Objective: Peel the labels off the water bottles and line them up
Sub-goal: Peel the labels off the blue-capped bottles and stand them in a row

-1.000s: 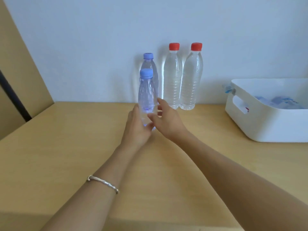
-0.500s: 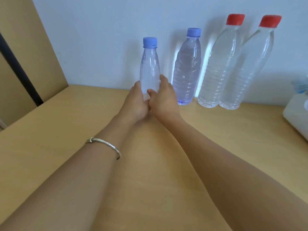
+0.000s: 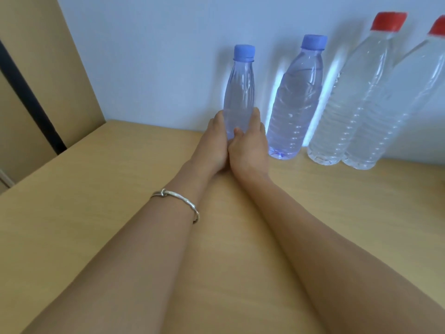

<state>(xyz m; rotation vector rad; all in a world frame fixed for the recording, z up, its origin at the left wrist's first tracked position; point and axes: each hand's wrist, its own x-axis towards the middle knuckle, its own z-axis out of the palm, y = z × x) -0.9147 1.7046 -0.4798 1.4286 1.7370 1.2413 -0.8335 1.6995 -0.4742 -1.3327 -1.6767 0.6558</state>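
A small clear bottle with a blue cap (image 3: 239,92), bare of any label, stands upright near the wall at the left end of a row. My left hand (image 3: 213,145) and my right hand (image 3: 250,145) both wrap its lower part from either side. Right of it stand a second blue-capped bottle (image 3: 295,104) and two taller red-capped bottles (image 3: 349,97) (image 3: 404,112), all without labels, close together against the wall.
The bottles stand on a light wooden table (image 3: 96,213) against a pale wall (image 3: 156,56). A tan panel with a dark strip (image 3: 31,92) rises at the left. A silver bracelet (image 3: 178,201) circles my left wrist.
Both hands have carried the small blue-capped bottle away from me and leftward, to the wall beside the other blue-capped bottle. The view has moved closer and the white bin has left the frame.
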